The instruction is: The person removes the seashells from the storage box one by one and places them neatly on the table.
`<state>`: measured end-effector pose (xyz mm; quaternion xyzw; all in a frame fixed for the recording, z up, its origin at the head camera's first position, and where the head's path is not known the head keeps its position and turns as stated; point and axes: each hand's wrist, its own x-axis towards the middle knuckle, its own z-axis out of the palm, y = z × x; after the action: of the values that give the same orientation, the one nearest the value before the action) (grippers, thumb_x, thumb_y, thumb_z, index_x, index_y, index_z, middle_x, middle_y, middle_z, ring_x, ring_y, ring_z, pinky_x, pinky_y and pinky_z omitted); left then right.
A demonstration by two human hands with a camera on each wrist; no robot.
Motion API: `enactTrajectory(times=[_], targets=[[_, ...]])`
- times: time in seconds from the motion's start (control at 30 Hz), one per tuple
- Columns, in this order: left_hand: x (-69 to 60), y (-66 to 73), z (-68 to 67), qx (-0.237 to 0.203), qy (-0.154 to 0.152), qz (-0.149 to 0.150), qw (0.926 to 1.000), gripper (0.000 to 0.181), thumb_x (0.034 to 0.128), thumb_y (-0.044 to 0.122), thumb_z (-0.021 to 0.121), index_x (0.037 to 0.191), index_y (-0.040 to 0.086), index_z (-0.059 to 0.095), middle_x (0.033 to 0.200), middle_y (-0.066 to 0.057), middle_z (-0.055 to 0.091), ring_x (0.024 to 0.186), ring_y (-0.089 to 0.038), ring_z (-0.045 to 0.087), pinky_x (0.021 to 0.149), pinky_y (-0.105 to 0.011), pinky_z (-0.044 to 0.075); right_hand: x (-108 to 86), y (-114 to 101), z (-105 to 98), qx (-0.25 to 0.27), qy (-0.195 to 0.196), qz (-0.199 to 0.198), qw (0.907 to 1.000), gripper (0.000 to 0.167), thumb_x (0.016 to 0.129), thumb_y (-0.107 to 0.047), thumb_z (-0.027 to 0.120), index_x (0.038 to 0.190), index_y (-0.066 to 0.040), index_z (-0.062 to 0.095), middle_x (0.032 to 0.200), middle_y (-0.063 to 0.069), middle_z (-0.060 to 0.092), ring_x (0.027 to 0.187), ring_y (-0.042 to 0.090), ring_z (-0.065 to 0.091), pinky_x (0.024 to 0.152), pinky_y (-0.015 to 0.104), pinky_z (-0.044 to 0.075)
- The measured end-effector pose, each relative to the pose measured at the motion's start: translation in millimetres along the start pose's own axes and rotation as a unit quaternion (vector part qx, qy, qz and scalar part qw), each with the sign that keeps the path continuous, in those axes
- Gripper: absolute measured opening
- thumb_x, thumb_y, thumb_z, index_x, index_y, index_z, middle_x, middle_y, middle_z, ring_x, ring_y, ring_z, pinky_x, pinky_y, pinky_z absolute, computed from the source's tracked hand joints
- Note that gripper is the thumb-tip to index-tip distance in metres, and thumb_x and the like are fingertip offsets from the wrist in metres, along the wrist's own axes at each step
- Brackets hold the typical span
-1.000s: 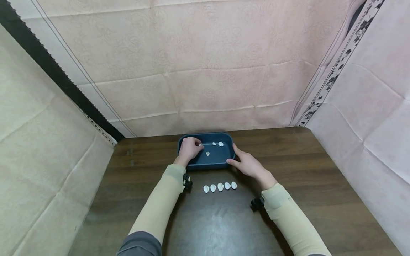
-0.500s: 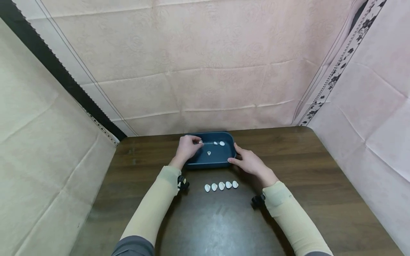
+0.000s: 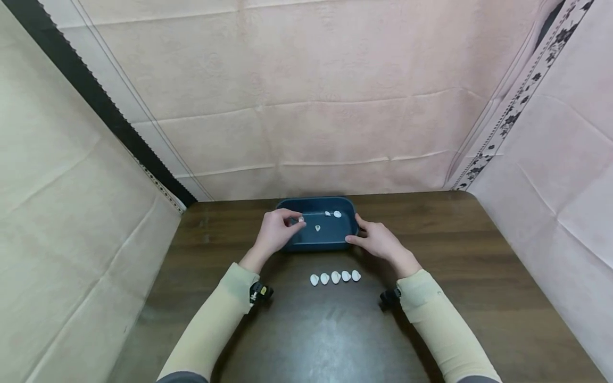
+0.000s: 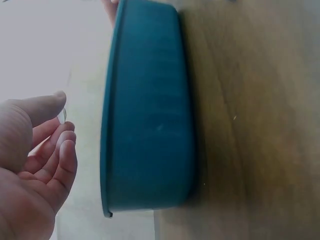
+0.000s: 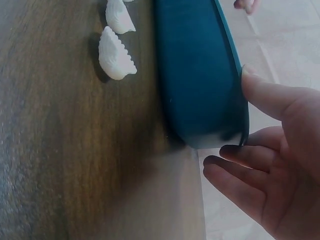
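Shells (image 3: 336,277) are split between places, so the sorting looks partway along. At the left, the left hand (image 3: 275,231) hangs above the left part of the tray (image 3: 316,247), apart from its rim. Thumb and forefinger pinch one small shell (image 3: 300,218) by its edges, closed to little more than its thickness; the other fingers curl loosely and hold nothing. That piece is in hand and not yet laid down.

Toward the middle, three shells lie loose on the tray floor: one nearer the front, then two close together farther back. These seem to be the ones left to deal with. In front of the tray, five more stand apart in an even row on the table (image 3: 431,234), which I take as the finished part.

Farthest right, the right hand (image 3: 380,244) grips the tray's right end, thumb and fingers spread about it, apparently to steady it.
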<state>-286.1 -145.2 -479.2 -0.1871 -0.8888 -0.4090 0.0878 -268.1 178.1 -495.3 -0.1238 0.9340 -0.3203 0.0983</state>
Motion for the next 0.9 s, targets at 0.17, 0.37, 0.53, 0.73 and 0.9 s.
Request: enactTrajectory(times=[0.17, 0.37, 0.53, 0.73, 0.9], targets=[[-22.4, 3.4, -2.1, -0.016, -0.003, 0.033, 0.9993, 0.022, 0.0952, 0.022, 0.085, 0.113, 0.010, 0.084, 0.099, 0.001, 0.076, 0.072, -0.015, 0.060, 0.062, -0.031, 0.052, 1.5, -0.7, 0.7, -0.001, -0.003, -0.002, 1.0000, 0.091, 0.103, -0.051, 0.069, 0.168, -0.004, 0.028, 0.160, 0.024, 0.047, 0.145, 0.043, 0.050, 0.114, 0.062, 0.042], [-44.3, 0.9, -1.6, -0.018, -0.008, 0.028, 0.9994, 0.021, 0.0942, 0.022, 0.086, 0.112, 0.010, 0.085, 0.099, 0.004, 0.076, 0.072, -0.014, 0.060, 0.063, -0.031, 0.053, 3.7, -0.2, -1.3, -0.003, -0.001, 0.000, 1.0000, 0.092, 0.101, -0.052, 0.072, 0.167, -0.004, 0.030, 0.159, 0.024, 0.048, 0.144, 0.041, 0.052, 0.114, 0.061, 0.043], [-58.2, -4.4, -0.7, -0.014, -0.020, 0.012, 0.9996, 0.023, 0.0928, 0.022, 0.087, 0.110, 0.007, 0.085, 0.098, 0.003, 0.076, 0.072, -0.014, 0.060, 0.062, -0.031, 0.052, 4.3, -0.6, -3.0, 0.002, -0.002, -0.003, 1.0000, 0.091, 0.101, -0.050, 0.073, 0.167, -0.004, 0.030, 0.161, 0.024, 0.046, 0.144, 0.041, 0.052, 0.113, 0.060, 0.044], [-71.3, -10.2, 0.8, -0.006, -0.051, -0.011, 0.9986, 0.021, 0.0916, 0.021, 0.088, 0.109, 0.008, 0.085, 0.095, 0.005, 0.075, 0.071, -0.012, 0.060, 0.061, -0.030, 0.052, 3.6, -1.5, -3.4, 0.003, -0.003, -0.001, 1.0000, 0.091, 0.101, -0.050, 0.073, 0.167, -0.003, 0.030, 0.161, 0.024, 0.046, 0.145, 0.041, 0.051, 0.113, 0.061, 0.043], [-78.6, -12.4, 2.2, -0.002, -0.072, -0.021, 0.9971, 0.019, 0.0911, 0.020, 0.088, 0.106, 0.009, 0.085, 0.092, 0.007, 0.072, 0.071, -0.011, 0.060, 0.063, -0.029, 0.052, 4.2, -0.6, -2.4, 0.000, -0.001, 0.003, 1.0000, 0.090, 0.101, -0.048, 0.073, 0.167, -0.004, 0.030, 0.160, 0.024, 0.047, 0.144, 0.042, 0.051, 0.114, 0.061, 0.043]])
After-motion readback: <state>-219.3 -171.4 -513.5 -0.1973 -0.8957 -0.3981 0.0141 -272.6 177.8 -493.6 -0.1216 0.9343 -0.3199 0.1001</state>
